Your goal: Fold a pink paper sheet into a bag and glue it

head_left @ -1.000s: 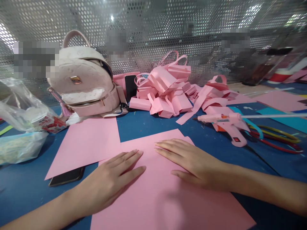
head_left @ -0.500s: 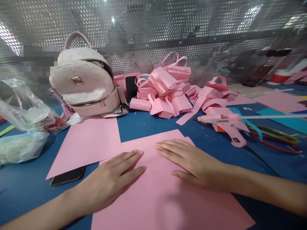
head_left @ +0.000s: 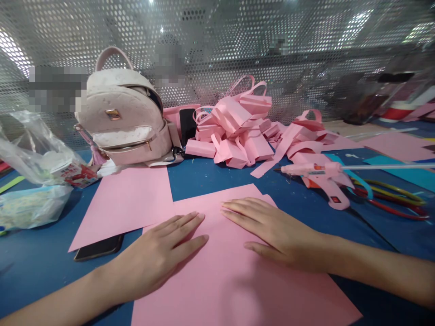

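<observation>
Both my hands lie flat, palms down, on a large pink paper sheet [head_left: 224,285] on the blue table. My left hand [head_left: 159,253] rests on the sheet's left part, fingers stretched toward the far edge. My right hand [head_left: 272,233] presses the sheet near its far corner, fingers pointing left. Neither hand holds anything. A second pink sheet [head_left: 131,199] lies just left of it, partly over a black phone [head_left: 98,246].
A pale backpack [head_left: 124,122] stands at the back left, a heap of folded pink paper pieces [head_left: 238,131] at the back middle. A pink glue gun [head_left: 321,176] lies at the right by coloured loops. Plastic bags [head_left: 34,181] sit at the far left. A perforated metal wall closes the back.
My hands stay flat on the sheet. The view has shifted very slightly, nothing on the table has moved.
</observation>
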### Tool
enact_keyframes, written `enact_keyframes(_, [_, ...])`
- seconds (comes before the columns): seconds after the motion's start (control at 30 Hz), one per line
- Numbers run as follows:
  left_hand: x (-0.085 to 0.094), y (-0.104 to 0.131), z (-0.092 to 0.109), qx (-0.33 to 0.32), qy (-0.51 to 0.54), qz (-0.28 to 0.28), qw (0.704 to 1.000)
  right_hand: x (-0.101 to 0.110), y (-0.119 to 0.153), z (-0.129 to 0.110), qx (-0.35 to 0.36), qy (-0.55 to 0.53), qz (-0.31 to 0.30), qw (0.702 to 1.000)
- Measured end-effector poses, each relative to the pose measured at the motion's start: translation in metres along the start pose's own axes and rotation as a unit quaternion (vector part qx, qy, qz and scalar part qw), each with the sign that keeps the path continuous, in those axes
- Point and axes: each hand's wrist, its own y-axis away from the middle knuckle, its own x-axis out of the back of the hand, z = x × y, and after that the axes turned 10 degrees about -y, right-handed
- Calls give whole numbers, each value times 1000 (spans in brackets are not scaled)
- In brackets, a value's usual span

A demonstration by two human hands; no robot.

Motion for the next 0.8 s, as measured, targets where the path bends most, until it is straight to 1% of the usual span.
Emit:
enact_keyframes(0.17, [1,0,1,-4,-11,-1,1000,2,0,-2,-5,-1,-2,1000])
enact_keyframes(0.53, [1,0,0,0,-13,1,1000,-1,0,1,-2,-4,-2,1000])
enact_keyframes(0.8, [0,1,1,3,1,3,1000,0,1,0,1,-4,-2,1000])
